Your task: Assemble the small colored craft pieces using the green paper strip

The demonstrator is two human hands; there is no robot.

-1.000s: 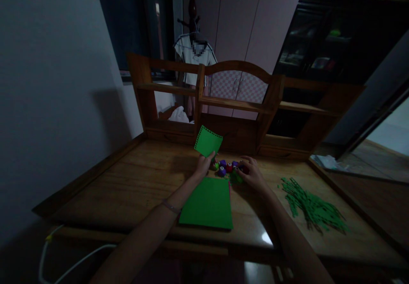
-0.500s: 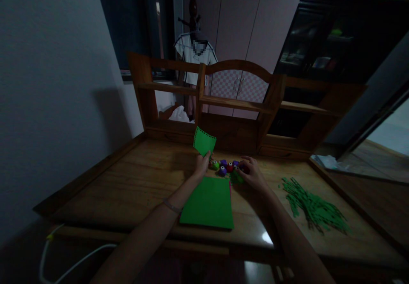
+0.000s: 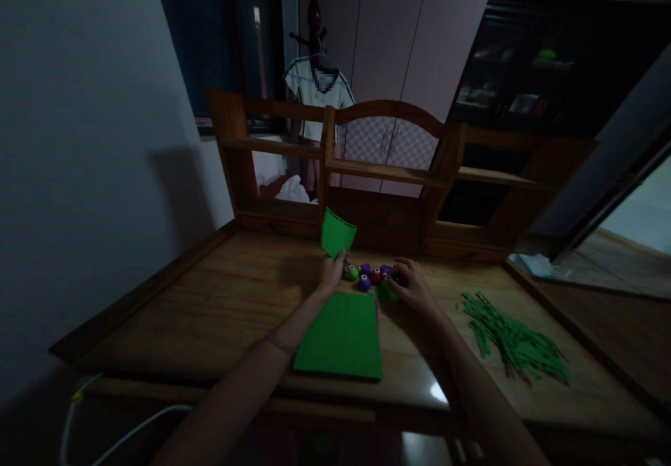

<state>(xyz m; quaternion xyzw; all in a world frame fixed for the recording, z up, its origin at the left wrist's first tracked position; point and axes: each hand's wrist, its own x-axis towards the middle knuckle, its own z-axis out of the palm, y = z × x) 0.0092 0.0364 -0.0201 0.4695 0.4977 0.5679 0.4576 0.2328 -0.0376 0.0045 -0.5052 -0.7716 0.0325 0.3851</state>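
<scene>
My left hand (image 3: pixel 332 270) is closed, pinching the lower edge of a small green paper sheet (image 3: pixel 337 233) with a row of dark holes along its top and left edges. My right hand (image 3: pixel 413 283) rests at the right end of a cluster of small craft punches, its fingers curled; what lies under the fingertips is too dark to make out. A green punch (image 3: pixel 353 272), a purple punch (image 3: pixel 364 283) and a red punch (image 3: pixel 376 276) show between my hands. Green paper scraps (image 3: pixel 386 293) lie beside my right fingers. Nearer to me is a flat stack of green paper (image 3: pixel 343 337).
A pile of cut green paper strips (image 3: pixel 516 340) spreads over the right side of the wooden desk (image 3: pixel 210 291). A wooden shelf unit (image 3: pixel 388 169) stands along the back edge. A white cable (image 3: pixel 131 431) hangs at the lower left.
The green sheet in my left hand has shifted very slightly to the right. My right hand stays in the same spot; the whole view has moved a little.
</scene>
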